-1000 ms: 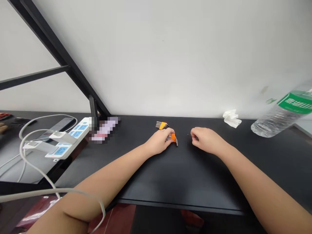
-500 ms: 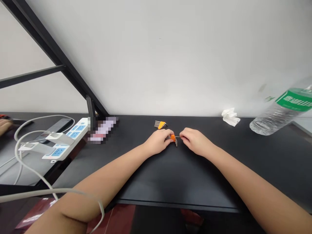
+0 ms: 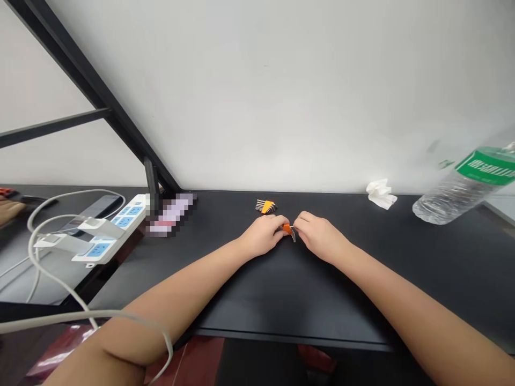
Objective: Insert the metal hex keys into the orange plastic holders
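My left hand is closed around an orange hex key holder, above the black table. Several metal hex keys sit in it, their bent ends pointing toward me at the right side. My right hand is closed in a pinch right beside the holder, its fingertips on a thin hex key that they mostly cover. Just behind my left hand, a second hex key set with a yellow-orange holder lies on the table, its straight ends to the left.
On the right stand a crumpled white tissue and a tilted-looking plastic water bottle. At left are a white power strip with chargers, a phone and a black frame. A white cable crosses before my left arm. Another person's hand shows far left.
My right hand has moved left, up to the holder, with the thin hex key; the gap between my hands has narrowed. My left hand keeps its hold on the holder.
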Available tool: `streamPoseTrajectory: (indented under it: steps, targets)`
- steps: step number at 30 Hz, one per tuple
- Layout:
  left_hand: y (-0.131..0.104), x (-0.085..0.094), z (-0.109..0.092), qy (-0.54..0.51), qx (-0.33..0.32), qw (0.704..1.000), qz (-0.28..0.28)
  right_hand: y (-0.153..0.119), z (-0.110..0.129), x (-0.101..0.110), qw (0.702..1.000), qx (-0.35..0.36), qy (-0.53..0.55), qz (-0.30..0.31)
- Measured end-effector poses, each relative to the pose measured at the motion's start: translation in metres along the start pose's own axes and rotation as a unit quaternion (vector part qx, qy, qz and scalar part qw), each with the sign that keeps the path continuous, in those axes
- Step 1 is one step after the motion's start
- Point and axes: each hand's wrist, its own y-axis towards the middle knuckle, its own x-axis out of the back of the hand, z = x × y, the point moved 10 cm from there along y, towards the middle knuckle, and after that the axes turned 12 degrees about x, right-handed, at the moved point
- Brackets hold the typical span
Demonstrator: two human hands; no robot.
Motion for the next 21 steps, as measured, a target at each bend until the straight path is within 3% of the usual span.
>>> streamPoseTrajectory:
  steps: [7, 13, 16, 18, 21]
  targets:
    - [0.0, -0.004, -0.006, 0.02, -0.013, 1.0, 0.0, 0.008, 0.021, 0.002, 0.996, 0.01, 0.073, -0.051]
    - [-0.002, -0.002, -0.005, 0.02, -0.017, 1.0, -0.009, 0.006, 0.034, 0.006, 0.997, 0.059, 0.047, -0.033]
    - [-0.002, -0.001, 0.0, 0.007, -0.012, 1.0, -0.004, -0.002, 0.011, 0.015, 1.0, 0.025, -0.003, -0.012]
    - [-0.002, 0.001, 0.005, 0.0, 0.0, 1.0, -0.003, -0.013, -0.021, 0.024, 0.998, -0.044, -0.031, -0.011]
    - [-0.002, 0.003, 0.007, 0.015, -0.008, 1.0, -0.009, -0.034, -0.071, 0.022, 0.989, -0.141, -0.037, 0.036]
